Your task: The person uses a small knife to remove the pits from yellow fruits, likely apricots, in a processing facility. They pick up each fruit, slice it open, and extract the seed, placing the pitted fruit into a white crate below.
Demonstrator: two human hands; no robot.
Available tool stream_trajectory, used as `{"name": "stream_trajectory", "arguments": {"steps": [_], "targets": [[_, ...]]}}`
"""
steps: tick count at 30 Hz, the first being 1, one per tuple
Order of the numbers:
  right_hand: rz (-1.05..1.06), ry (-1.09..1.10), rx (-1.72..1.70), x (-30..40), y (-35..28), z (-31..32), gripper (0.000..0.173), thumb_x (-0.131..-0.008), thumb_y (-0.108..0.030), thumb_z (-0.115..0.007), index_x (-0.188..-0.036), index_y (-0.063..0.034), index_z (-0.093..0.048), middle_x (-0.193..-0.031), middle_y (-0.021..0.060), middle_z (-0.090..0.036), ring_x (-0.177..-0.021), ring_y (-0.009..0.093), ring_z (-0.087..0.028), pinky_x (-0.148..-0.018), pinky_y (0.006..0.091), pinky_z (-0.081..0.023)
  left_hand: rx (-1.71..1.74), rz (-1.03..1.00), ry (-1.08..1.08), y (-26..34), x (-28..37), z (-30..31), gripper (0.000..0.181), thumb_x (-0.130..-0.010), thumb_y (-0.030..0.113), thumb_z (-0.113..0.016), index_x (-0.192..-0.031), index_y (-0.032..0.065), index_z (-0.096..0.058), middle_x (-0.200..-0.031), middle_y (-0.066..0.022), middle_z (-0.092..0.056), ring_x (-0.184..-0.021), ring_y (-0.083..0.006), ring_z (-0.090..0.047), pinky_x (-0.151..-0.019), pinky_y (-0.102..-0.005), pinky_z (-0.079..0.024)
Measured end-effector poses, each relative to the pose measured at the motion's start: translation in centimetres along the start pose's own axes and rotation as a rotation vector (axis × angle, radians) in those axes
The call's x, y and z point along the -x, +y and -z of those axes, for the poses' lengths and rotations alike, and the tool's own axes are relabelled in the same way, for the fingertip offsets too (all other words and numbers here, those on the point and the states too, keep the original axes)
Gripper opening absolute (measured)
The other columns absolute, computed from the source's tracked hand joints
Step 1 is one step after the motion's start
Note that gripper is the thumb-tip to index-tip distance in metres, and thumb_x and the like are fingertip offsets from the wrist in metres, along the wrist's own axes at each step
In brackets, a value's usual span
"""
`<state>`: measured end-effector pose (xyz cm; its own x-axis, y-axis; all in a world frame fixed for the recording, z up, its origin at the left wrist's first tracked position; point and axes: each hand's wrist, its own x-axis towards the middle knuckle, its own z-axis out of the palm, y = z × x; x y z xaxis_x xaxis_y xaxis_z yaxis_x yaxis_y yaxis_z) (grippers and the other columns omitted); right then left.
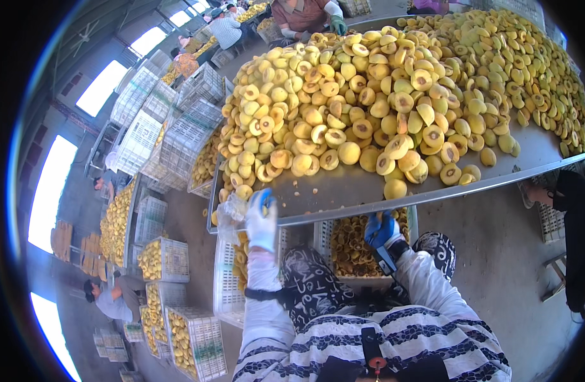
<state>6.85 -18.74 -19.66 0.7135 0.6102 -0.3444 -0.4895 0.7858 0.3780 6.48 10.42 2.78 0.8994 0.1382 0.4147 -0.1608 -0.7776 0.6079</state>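
A big heap of halved yellow peaches (350, 105) covers much of the metal table (321, 196) before me. My left hand (262, 217), in a white glove with blue on the fingers, is at the table's near left corner. Its fingers are curled, and a bit of yellow shows between them. Beside it hangs a crumpled clear plastic bag (231, 212). My right hand (382, 229), in a blue-coated glove, is just below the table edge, over a crate of brownish peach pieces (352, 248). Whether its curled fingers hold anything is hidden.
A white plastic crate (229, 281) with peach pieces stands below my left arm. Stacked crates (178, 133) and filled crates (197, 341) line the left. Across the table sits a person with gloved hands (338, 25). Another person's leg (576, 229) is at the right.
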Motion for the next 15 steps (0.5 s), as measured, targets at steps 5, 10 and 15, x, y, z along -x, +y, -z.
{"name": "stream_trajectory", "arguments": {"steps": [5,10,15], "targets": [[-0.118,0.004,0.335,5.6,2.9,-0.7,0.043,-0.089,-0.051,-0.057,-0.106,-0.0121,-0.055,-0.066,-0.0015,-0.048,-0.049,0.011,-0.041,-0.048,0.0250,-0.039,-0.303,-0.251,-0.195,2.0,-7.7,-11.6,0.027,-0.082,0.019,-0.063,-0.108,0.0121,-0.065,-0.108,-0.0088,-0.064,-0.101,-0.0297,-0.059,-0.089,-0.0396,-0.048],[0.058,0.319,0.507,7.5,3.3,0.9,0.045,-0.088,-0.053,-0.059,-0.103,-0.0101,-0.059,-0.070,0.0015,-0.051,-0.051,0.013,-0.045,-0.045,0.0242,-0.038,-0.732,-0.217,-0.388,3.6,-10.6,-16.7,0.032,-0.083,0.026,-0.060,-0.113,0.0157,-0.062,-0.122,-0.0081,-0.056,-0.112,-0.0310,-0.054,-0.089,-0.0438,-0.046],[0.119,0.233,0.881,9.9,5.8,-1.0,0.053,-0.090,-0.056,-0.055,-0.109,-0.0068,-0.057,-0.070,0.0022,-0.052,-0.050,0.013,-0.045,-0.045,0.0259,-0.038,-0.290,-0.243,-0.515,2.6,-8.4,-14.6,0.043,-0.079,0.023,-0.066,-0.121,0.0188,-0.058,-0.115,-0.0127,-0.059,-0.107,-0.0325,-0.057,-0.090,-0.0425,-0.046]]}}
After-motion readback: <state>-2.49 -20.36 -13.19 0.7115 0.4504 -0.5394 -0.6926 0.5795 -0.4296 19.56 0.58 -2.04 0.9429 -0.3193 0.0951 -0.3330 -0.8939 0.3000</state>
